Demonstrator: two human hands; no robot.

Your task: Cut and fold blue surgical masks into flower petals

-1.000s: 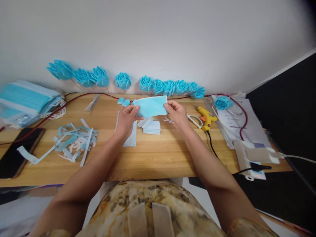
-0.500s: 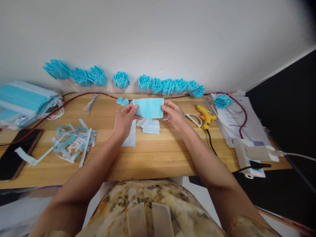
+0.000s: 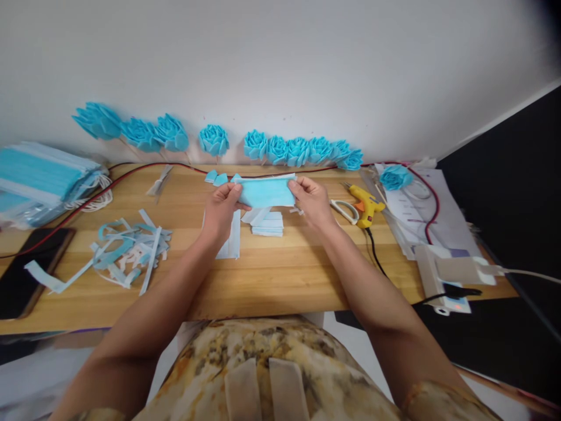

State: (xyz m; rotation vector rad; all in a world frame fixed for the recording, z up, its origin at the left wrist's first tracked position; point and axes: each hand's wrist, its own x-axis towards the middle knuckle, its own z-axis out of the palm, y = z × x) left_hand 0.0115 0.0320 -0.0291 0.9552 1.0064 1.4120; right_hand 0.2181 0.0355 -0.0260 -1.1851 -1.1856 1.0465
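Observation:
Between my two hands a light-blue rectangle of face mask fabric [image 3: 267,192] is stretched out above the table. My left hand [image 3: 222,209] pinches its left end, thumb on top. At the other end my right hand [image 3: 312,202] is closed on the right edge. Below the fabric lies a small stack of cut pale-blue pieces [image 3: 267,224]. A flat pale mask piece [image 3: 231,240] rests partly hidden under my left hand. Small blue petal-shaped pieces [image 3: 217,178] lie just beyond it.
Blue fabric flowers [image 3: 298,152] line the wall. To the right are scissors [image 3: 346,211], a yellow glue gun [image 3: 366,206], papers [image 3: 433,216] and a power strip [image 3: 432,275]. On the left: fabric scraps [image 3: 131,251], a phone [image 3: 33,272] and a pack of masks [image 3: 41,178].
The fabric has tilted and its right end has shifted slightly right, with a folded edge now showing along the top. Both hands keep hold of it.

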